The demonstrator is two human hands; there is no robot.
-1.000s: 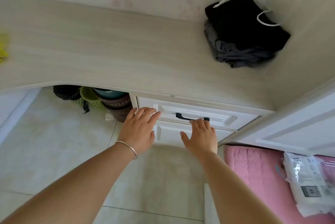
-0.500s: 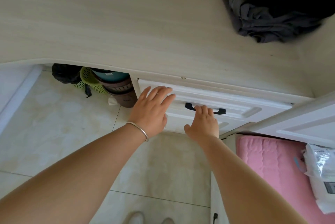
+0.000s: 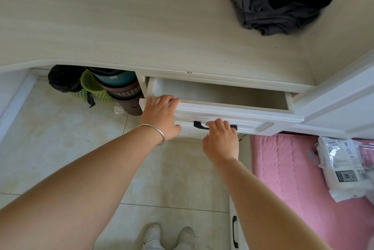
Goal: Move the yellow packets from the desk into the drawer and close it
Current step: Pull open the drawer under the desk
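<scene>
The white top drawer (image 3: 238, 114) under the pale wooden desk (image 3: 141, 27) stands pulled partway out, and the part of its inside that shows is bare. My right hand (image 3: 221, 140) grips the drawer's black handle (image 3: 199, 125) with curled fingers. My left hand (image 3: 160, 117) holds the drawer's front top edge at its left end, fingers hooked over the rim. No yellow packets are in view.
A heap of black and grey clothes (image 3: 279, 1) lies on the desk at the back right. Stacked baskets and pots (image 3: 113, 88) sit under the desk at left. A pink mat (image 3: 293, 179) with a white plastic package (image 3: 342, 167) lies at right. My shoes (image 3: 168, 237) stand on the tiled floor.
The drawer was closed and has been pulled out. My right hand took hold of the handle, and my left hand went from the drawer face to its top edge.
</scene>
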